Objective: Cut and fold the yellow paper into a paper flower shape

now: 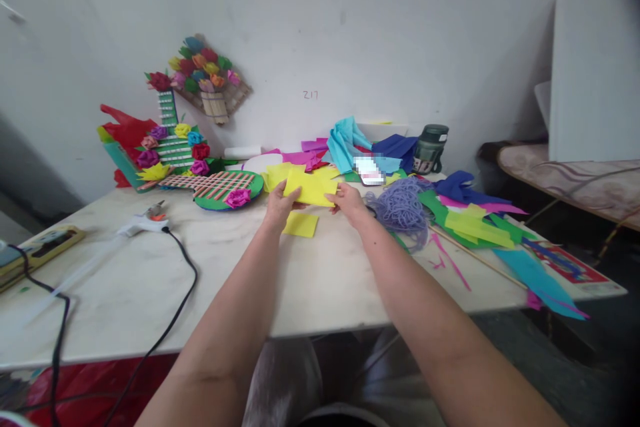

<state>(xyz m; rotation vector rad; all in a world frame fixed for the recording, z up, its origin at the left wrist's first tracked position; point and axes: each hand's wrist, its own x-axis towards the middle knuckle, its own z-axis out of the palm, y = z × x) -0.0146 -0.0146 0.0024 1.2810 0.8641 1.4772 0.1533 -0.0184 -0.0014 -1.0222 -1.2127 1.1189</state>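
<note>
The left hand (pixel 283 200) and right hand (pixel 349 202), at the centre of the frame, grip opposite sides of a bright yellow rectangular paper sheet (pixel 311 187), thumbs on top. The sheet is held above a smaller yellow paper square (pixel 301 225) lying just below it in the frame. The front edge of the long white table (pixel 330 287) crosses the lower frame beneath both forearms; between them, bare tabletop runs from the square to that edge. Another open stretch lies left of the left forearm, crossed by the thin black cord (pixel 186 260) of a white glue gun (pixel 143 223). On the right, room is tighter: a tangled heap of purple yarn (pixel 403 205) sits just beside the right hand, and a long turquoise paper strip (pixel 540 283) overhangs the edge at lower right. A green guitar-shaped craft piece with pinkish strips (pixel 225 190) lies left of the hands. Behind, a pale plain wall (pixel 310 27) bears a multicoloured paper-flower bouquet (pixel 210 73) at upper left; a patterned padded bench (pixel 565 177) stands at right.
</note>
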